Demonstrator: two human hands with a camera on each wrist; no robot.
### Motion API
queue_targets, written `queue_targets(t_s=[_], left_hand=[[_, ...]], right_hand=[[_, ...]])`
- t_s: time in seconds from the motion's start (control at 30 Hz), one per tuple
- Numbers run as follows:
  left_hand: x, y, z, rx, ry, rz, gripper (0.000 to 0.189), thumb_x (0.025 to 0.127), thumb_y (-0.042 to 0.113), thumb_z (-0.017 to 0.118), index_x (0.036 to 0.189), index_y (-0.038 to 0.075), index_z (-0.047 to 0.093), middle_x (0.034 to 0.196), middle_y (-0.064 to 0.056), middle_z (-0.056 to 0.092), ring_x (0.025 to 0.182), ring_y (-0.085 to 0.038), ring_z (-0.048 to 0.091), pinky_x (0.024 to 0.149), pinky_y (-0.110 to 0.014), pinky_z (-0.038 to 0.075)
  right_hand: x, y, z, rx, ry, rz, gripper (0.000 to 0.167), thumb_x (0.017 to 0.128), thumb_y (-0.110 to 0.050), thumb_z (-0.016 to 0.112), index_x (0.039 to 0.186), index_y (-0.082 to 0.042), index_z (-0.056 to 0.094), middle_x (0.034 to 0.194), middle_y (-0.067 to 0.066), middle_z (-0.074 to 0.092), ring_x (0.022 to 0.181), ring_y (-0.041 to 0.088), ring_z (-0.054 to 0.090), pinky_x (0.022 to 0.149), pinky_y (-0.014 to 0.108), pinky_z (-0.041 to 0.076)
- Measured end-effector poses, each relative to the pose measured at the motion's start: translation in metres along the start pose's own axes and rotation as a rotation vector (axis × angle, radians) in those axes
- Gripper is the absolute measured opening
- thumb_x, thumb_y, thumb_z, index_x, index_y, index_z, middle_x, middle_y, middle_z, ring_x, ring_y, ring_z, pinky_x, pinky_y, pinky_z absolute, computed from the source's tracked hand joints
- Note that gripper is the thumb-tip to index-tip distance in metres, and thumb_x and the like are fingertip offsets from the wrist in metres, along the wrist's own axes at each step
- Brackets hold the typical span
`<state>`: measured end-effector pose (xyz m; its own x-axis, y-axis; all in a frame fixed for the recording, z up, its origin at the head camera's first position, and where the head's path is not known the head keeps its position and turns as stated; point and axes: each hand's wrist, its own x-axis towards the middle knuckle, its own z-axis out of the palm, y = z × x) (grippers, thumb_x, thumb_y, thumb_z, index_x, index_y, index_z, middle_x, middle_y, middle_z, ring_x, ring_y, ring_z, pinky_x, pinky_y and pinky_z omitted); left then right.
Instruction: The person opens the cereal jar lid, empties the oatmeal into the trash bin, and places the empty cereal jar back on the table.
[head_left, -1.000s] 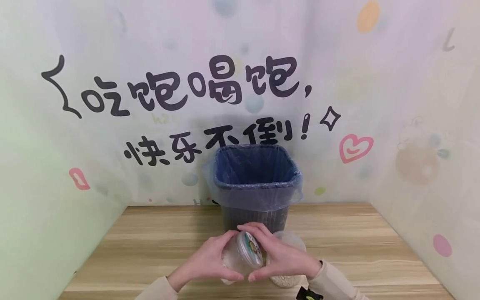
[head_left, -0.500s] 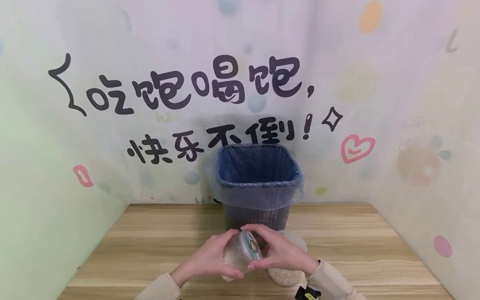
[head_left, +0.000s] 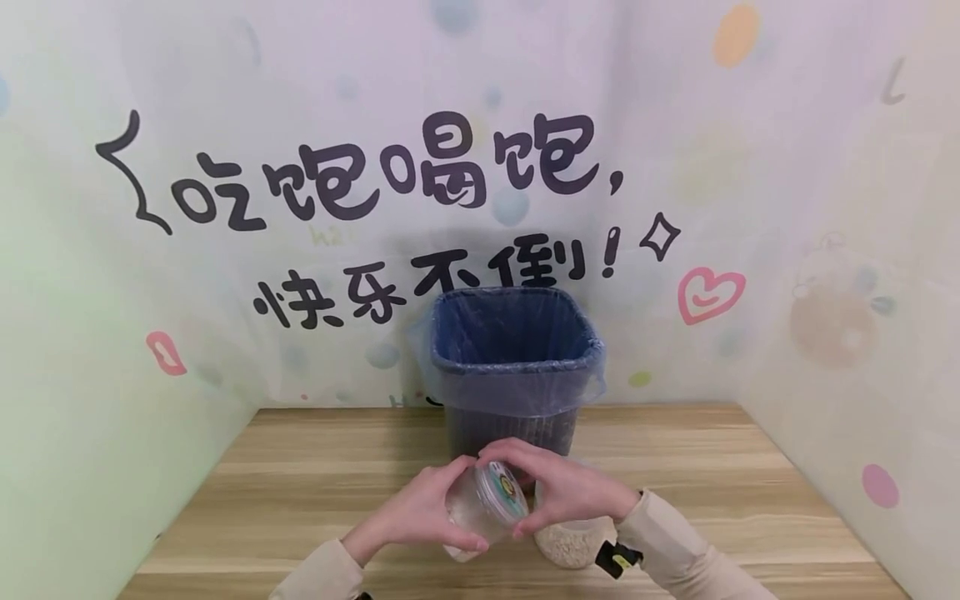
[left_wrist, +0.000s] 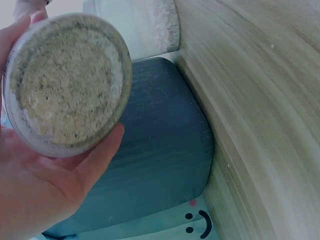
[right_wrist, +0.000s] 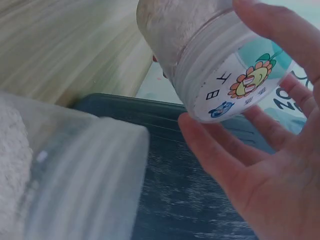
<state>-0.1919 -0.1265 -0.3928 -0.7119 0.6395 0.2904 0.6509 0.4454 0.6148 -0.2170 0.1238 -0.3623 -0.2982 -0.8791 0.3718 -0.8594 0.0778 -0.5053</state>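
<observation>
Carefully, both hands meet around a clear plastic jar [head_left: 467,515] above the wooden table [head_left: 315,475], directly before a dark bin [head_left: 513,433]. The jar tips on a slant, its base low toward the left and its lid [head_left: 507,492] raised toward the right; it is see-through, with pale contents showing in it and a white-and-teal printed top. The left hand [head_left: 426,508] clasps the body, thumb along the near side and fingers around the far side. The right hand [head_left: 561,485] spans the lid with fingers parted, fingertips on one edge and thumb on the opposite one.

From the head camera, a blue liner [head_left: 517,392] folds over the bin's rim, and a second jar [head_left: 568,546], holding pale flakes, stands on the table just beyond the right wrist. Black characters [head_left: 450,167] fill the wall behind.

Only the left wrist camera faces the jar's round base, packed with beige, flaky grains, and catches a small smiling face [left_wrist: 200,225] beside the bin. The right wrist camera alone reads the lid closely: an orange-petalled cartoon flower [right_wrist: 250,82], a little blue figure [right_wrist: 221,109] and dark lettering. Near that lens, the second jar's ribbed, cloudy end looms, blurred.
</observation>
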Motion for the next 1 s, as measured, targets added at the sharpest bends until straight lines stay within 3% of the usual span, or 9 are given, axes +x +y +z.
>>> queue_targets(t_s=[0.17,0.3,0.6,0.73,1.0], left_hand=[[-0.002,-0.003,-0.006,-0.077,-0.063,-0.023,0.072,0.071,0.039,0.083,0.128,0.011,0.051,0.107,0.004,0.062,0.090,-0.005,0.058,0.075,-0.024,0.049],[-0.004,-0.005,-0.010,-0.103,-0.108,-0.009,0.066,0.073,0.037,0.081,0.125,0.010,0.051,0.105,0.007,0.061,0.091,-0.005,0.058,0.077,-0.024,0.049],[-0.011,-0.016,-0.015,-0.274,-0.202,-0.004,0.062,0.077,0.023,0.079,0.129,0.006,0.051,0.112,0.007,0.060,0.100,-0.008,0.057,0.087,-0.026,0.047],[-0.021,-0.027,-0.019,-0.331,-0.173,-0.029,0.063,0.075,0.016,0.080,0.128,0.000,0.051,0.109,0.004,0.061,0.097,-0.010,0.058,0.084,-0.028,0.049],[-0.032,-0.039,-0.029,-0.267,-0.035,-0.109,0.075,0.074,0.020,0.082,0.135,-0.001,0.044,0.114,-0.005,0.059,0.100,-0.017,0.057,0.085,-0.030,0.047]], right_hand=[[0.002,-0.001,-0.003,-0.029,-0.043,-0.047,0.081,0.071,-0.011,0.086,0.138,-0.015,0.040,0.144,0.008,0.038,0.132,0.021,0.037,0.100,0.035,0.042],[0.003,-0.005,-0.002,-0.017,-0.078,-0.046,0.084,0.070,-0.006,0.085,0.138,-0.017,0.038,0.145,0.008,0.035,0.133,0.019,0.036,0.099,0.032,0.043],[0.003,-0.007,-0.005,-0.011,-0.072,-0.073,0.076,0.077,-0.016,0.083,0.138,-0.018,0.038,0.147,0.007,0.033,0.134,0.021,0.034,0.101,0.033,0.041],[-0.001,-0.007,-0.012,-0.003,-0.036,-0.057,0.072,0.079,-0.018,0.081,0.138,-0.016,0.039,0.146,0.009,0.033,0.135,0.023,0.033,0.102,0.035,0.040],[0.006,-0.011,0.005,-0.123,-0.080,0.123,0.083,0.071,-0.010,0.086,0.140,-0.021,0.041,0.145,0.008,0.036,0.133,0.018,0.036,0.099,0.030,0.043]])
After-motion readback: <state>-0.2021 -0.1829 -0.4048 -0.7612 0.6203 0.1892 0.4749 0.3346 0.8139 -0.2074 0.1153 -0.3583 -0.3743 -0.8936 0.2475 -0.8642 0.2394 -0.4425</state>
